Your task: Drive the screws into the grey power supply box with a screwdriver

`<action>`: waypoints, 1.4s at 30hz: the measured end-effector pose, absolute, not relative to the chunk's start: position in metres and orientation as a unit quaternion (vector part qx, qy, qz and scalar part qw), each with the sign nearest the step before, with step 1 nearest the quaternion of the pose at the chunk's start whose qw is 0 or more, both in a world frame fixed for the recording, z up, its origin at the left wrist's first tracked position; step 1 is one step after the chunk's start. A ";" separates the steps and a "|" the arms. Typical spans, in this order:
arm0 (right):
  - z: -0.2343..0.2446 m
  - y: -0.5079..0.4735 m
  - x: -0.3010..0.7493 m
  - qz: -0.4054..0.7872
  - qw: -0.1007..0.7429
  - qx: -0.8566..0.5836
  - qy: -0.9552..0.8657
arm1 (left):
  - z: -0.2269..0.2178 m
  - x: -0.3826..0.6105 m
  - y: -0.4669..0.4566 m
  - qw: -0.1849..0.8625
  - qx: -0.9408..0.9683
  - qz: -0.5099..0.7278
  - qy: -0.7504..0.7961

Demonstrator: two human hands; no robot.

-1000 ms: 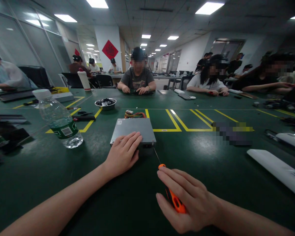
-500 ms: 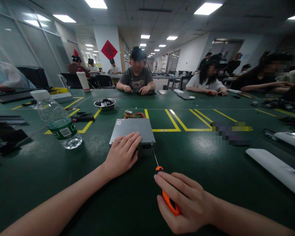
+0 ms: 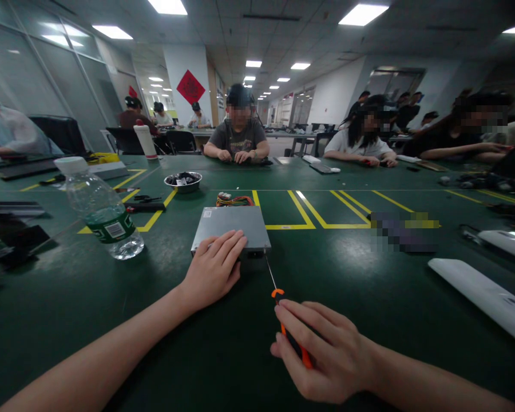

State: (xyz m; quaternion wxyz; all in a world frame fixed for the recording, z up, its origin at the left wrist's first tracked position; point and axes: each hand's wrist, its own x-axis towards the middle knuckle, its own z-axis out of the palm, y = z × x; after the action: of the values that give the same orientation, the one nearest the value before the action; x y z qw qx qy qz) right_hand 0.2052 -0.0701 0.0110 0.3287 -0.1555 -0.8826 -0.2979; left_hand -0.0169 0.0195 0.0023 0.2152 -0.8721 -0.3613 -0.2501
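Observation:
A grey metal computer power supply (image 3: 232, 220) lies flat on the green table, its socket side facing me. My left hand (image 3: 214, 266) holds it at the near left, fingers over the top and thumb down by the front face. A bundle of coloured wires (image 3: 236, 200) comes out behind it. In my right hand (image 3: 321, 349) is an orange and black screwdriver (image 3: 277, 293), gripped by the handle between thumb and fingers. Its thin shaft points up and away, and the tip meets the front face near the right corner. The screw there is too small to make out.
To the left stands a clear plastic bottle (image 3: 107, 220) with a green label. Behind it are a metal bowl (image 3: 183, 182) of dark small parts and a white tumbler (image 3: 145, 142). A long white casing (image 3: 480, 294) lies at right. Several people sit around the table.
The fingers of my right hand have shifted around the screwdriver handle, and the handle has turned. The tip stays at the same corner. My left hand and the power supply have not moved.

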 end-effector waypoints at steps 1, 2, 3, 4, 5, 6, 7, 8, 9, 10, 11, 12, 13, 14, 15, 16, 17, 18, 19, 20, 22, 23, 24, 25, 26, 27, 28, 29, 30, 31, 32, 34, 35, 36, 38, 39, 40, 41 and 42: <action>0.012 -0.069 0.205 -0.294 0.329 -0.151 -0.885 | 0.002 -0.017 0.020 0.214 -0.872 -0.251 -0.362; 0.014 -0.069 0.205 -0.290 0.330 -0.151 -0.886 | 0.002 -0.017 0.020 0.212 -0.871 -0.253 -0.363; 0.014 -0.069 0.205 -0.289 0.331 -0.152 -0.885 | 0.002 -0.017 0.020 0.210 -0.871 -0.254 -0.364; 0.015 -0.069 0.204 -0.294 0.328 -0.156 -0.884 | 0.002 -0.016 0.019 0.207 -0.871 -0.255 -0.365; 0.016 -0.070 0.204 -0.305 0.324 -0.161 -0.881 | 0.003 -0.015 0.019 0.205 -0.871 -0.255 -0.366; 0.017 -0.072 0.203 -0.315 0.319 -0.168 -0.878 | 0.004 -0.014 0.018 0.202 -0.872 -0.251 -0.370; 0.019 -0.074 0.202 -0.322 0.314 -0.176 -0.876 | 0.005 -0.013 0.017 0.199 -0.871 -0.247 -0.374; 0.021 -0.076 0.201 -0.322 0.309 -0.184 -0.876 | 0.007 -0.012 0.015 0.196 -0.870 -0.241 -0.382; 0.023 -0.080 0.200 -0.315 0.306 -0.193 -0.878 | 0.008 -0.010 0.013 0.193 -0.870 -0.235 -0.389; 0.025 -0.083 0.198 -0.303 0.309 -0.205 -0.878 | 0.010 -0.009 0.012 0.189 -0.868 -0.231 -0.396; 0.026 -0.088 0.197 -0.287 0.316 -0.220 -0.877 | 0.011 -0.007 0.010 0.183 -0.867 -0.229 -0.402; 0.026 -0.092 0.195 -0.272 0.327 -0.244 -0.871 | 0.012 -0.006 0.008 0.176 -0.866 -0.231 -0.408; 0.025 -0.097 0.193 -0.253 0.344 -0.274 -0.862 | 0.013 -0.005 0.006 0.170 -0.864 -0.234 -0.412; 0.023 -0.101 0.191 -0.225 0.360 -0.314 -0.849 | 0.013 -0.004 0.004 0.165 -0.862 -0.239 -0.415; 0.019 -0.105 0.189 -0.190 0.380 -0.359 -0.831 | 0.013 -0.003 0.003 0.161 -0.862 -0.243 -0.415; 0.013 -0.108 0.188 -0.133 0.398 -0.402 -0.814 | 0.013 -0.003 0.002 0.158 -0.862 -0.244 -0.414; 0.007 -0.111 0.186 -0.068 0.417 -0.443 -0.791 | 0.012 -0.003 0.001 0.155 -0.864 -0.243 -0.413; 0.001 -0.112 0.185 0.002 0.434 -0.479 -0.763 | 0.012 -0.002 0.000 0.153 -0.864 -0.241 -0.414; -0.006 -0.113 0.183 0.084 0.452 -0.499 -0.734 | 0.011 -0.002 -0.001 0.153 -0.863 -0.241 -0.417; -0.013 -0.112 0.181 0.181 0.476 -0.506 -0.696 | 0.011 -0.001 -0.002 0.152 -0.861 -0.240 -0.422; -0.023 -0.109 0.177 0.361 0.545 -0.450 -0.609 | 0.010 0.000 -0.003 0.152 -0.856 -0.242 -0.431; -0.025 -0.107 0.175 0.441 0.566 -0.414 -0.561 | 0.010 0.000 -0.003 0.152 -0.854 -0.243 -0.435; -0.026 -0.105 0.172 0.512 0.579 -0.389 -0.501 | 0.009 0.001 -0.004 0.151 -0.851 -0.244 -0.439; -0.025 -0.103 0.169 0.573 0.588 -0.371 -0.434 | 0.009 0.002 -0.004 0.151 -0.849 -0.246 -0.443; -0.022 -0.101 0.166 0.622 0.591 -0.363 -0.362 | 0.008 0.002 -0.004 0.151 -0.846 -0.250 -0.446; -0.017 -0.100 0.162 0.658 0.589 -0.372 -0.285 | 0.008 0.003 -0.004 0.151 -0.844 -0.253 -0.449; -0.011 -0.099 0.158 0.672 0.596 -0.387 -0.208 | 0.007 0.003 -0.004 0.151 -0.843 -0.255 -0.449; -0.005 -0.098 0.154 0.690 0.594 -0.388 -0.143 | 0.007 0.003 -0.004 0.151 -0.842 -0.257 -0.449; 0.002 -0.098 0.150 0.707 0.587 -0.384 -0.090 | 0.006 0.002 -0.003 0.151 -0.842 -0.258 -0.449; 0.007 -0.098 0.146 0.726 0.579 -0.369 -0.048 | 0.006 0.002 -0.003 0.152 -0.843 -0.259 -0.447; 0.012 -0.097 0.143 0.742 0.571 -0.351 -0.007 | 0.005 0.001 -0.002 0.152 -0.844 -0.259 -0.445; 0.019 -0.097 0.140 0.767 0.558 -0.311 0.061 | 0.005 0.000 -0.001 0.153 -0.845 -0.261 -0.440; 0.021 -0.097 0.140 0.774 0.555 -0.294 0.085 | 0.004 -0.001 -0.001 0.153 -0.847 -0.261 -0.438; 0.023 -0.097 0.141 0.780 0.551 -0.280 0.102 | 0.004 -0.001 -0.001 0.153 -0.848 -0.261 -0.436; 0.024 -0.097 0.142 0.791 0.542 -0.261 0.114 | 0.003 -0.002 -0.001 0.155 -0.848 -0.261 -0.434; 0.024 -0.097 0.143 0.797 0.537 -0.252 0.110 | 0.003 -0.002 -0.001 0.156 -0.848 -0.260 -0.435; 0.024 -0.097 0.144 0.803 0.533 -0.244 0.104 | 0.002 -0.002 -0.001 0.157 -0.847 -0.259 -0.436; 0.024 -0.097 0.144 0.809 0.529 -0.238 0.095 | 0.002 -0.002 -0.001 0.158 -0.846 -0.259 -0.437; 0.025 -0.097 0.144 0.814 0.525 -0.234 0.086 | 0.001 -0.002 0.000 0.159 -0.846 -0.258 -0.439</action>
State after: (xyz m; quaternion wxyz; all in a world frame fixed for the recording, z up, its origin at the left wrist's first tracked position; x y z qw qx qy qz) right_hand 0.1437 -0.0972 0.0246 -0.5253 0.2337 -0.0861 -0.8137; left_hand -0.0015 -0.0004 0.0014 0.1588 -0.8459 -0.4387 -0.2584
